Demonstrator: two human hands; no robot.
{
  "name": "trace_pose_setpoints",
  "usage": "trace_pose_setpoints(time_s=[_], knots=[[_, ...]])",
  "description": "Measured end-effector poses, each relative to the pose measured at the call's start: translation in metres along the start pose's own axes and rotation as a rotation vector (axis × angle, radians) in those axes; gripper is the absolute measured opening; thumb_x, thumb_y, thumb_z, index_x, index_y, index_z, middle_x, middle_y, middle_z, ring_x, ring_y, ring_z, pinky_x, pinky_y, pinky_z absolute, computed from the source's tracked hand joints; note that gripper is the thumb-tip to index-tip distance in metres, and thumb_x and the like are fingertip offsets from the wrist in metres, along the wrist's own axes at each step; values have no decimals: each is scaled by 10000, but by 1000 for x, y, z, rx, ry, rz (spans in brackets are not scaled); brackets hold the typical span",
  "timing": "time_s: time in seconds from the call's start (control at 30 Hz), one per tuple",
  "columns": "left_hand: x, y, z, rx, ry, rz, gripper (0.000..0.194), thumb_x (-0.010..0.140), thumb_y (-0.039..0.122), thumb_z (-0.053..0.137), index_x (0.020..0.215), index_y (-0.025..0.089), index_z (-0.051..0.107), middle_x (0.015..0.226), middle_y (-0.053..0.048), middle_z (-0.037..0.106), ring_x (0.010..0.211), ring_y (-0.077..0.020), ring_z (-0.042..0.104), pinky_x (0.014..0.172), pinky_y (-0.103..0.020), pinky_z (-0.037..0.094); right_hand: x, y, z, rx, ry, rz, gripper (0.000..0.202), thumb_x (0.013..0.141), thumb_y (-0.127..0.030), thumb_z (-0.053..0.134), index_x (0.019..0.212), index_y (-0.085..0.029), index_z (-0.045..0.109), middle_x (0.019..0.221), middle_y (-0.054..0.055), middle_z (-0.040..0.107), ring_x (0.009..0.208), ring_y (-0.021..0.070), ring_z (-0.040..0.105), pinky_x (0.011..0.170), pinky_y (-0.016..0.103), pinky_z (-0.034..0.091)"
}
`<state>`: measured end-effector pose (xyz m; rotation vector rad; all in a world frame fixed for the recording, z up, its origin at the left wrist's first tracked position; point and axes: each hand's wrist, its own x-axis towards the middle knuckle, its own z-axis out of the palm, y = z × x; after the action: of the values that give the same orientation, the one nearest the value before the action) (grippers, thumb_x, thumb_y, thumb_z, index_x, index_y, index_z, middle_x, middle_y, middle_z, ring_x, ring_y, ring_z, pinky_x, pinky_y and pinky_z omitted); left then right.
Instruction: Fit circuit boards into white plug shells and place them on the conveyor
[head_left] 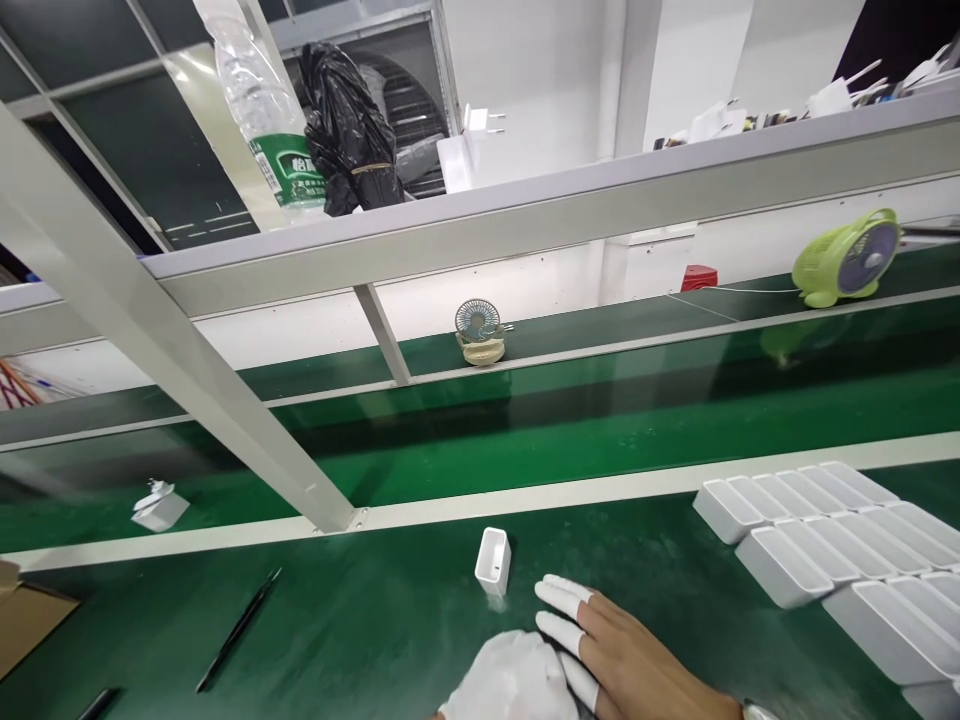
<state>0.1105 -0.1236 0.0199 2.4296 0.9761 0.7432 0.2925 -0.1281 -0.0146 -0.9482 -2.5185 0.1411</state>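
My left hand [514,680], in a white glove, is at the bottom edge with its back rounded and its fingers curled out of sight. Whatever it may hold is hidden. Close against it on the right is my right hand [630,650], wearing white finger cots, its fingers stretched out and slightly apart. A small dark patch shows between the hands, too little to name. Just beyond them an open white plastic charger housing [493,562] stands alone on the green work surface [375,620].
Rows of white housings [817,540] stand at right. Black tweezers [238,630] and a cardboard box [30,620] lie left. A white charger [160,506] sits on the green conveyor belt [600,430]. A slanted metal post [225,400] rises at left; two small fans [480,330] stand behind.
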Motion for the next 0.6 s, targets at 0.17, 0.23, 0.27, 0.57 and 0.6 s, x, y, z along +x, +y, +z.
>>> trace_pose_setpoints(time_s=[0.17, 0.23, 0.27, 0.57, 0.6], knots=[[6, 3, -6, 23, -17, 29, 325, 922, 444, 565, 725, 248, 732, 778, -88, 748, 754, -215, 680, 617, -286, 534, -3, -3, 0, -23, 30, 31, 666, 704, 5, 505, 1345, -157, 590, 1398, 116, 610, 1314, 264, 557, 1138, 381, 447], [6, 4, -8, 35, -13, 32, 323, 923, 446, 563, 729, 249, 731, 808, -86, 754, 747, -208, 680, 626, -287, 539, -5, -1, 6, -29, 14, 34, 669, 696, 3, 499, 1336, -160, 600, 1381, 113, 622, 1326, 272, 547, 1139, 389, 447], [6, 5, -8, 40, -8, 32, 320, 922, 445, 564, 733, 249, 732, 822, -86, 756, 742, -206, 681, 630, -291, 540, -7, 1, 10, -30, -1, 30, 684, 690, 2, 496, 1348, -158, 591, 1387, 114, 617, 1332, 276, 540, 1139, 397, 447], [2, 14, -10, 65, 41, 22, 292, 927, 416, 540, 819, 247, 752, 1026, -122, 747, 805, -224, 693, 658, -313, 555, -8, 4, 20, 12, 6, 21, 757, 688, -17, 494, 1430, -170, 506, 1476, 114, 538, 1344, 276, 527, 1153, 420, 426], [1, 14, -8, 76, 44, 25, 290, 929, 411, 534, 838, 242, 752, 1060, -128, 738, 802, -223, 693, 663, -319, 559, -6, 3, 16, 4, 11, 18, 743, 700, -18, 495, 1428, -163, 508, 1470, 123, 543, 1338, 279, 534, 1147, 418, 433]])
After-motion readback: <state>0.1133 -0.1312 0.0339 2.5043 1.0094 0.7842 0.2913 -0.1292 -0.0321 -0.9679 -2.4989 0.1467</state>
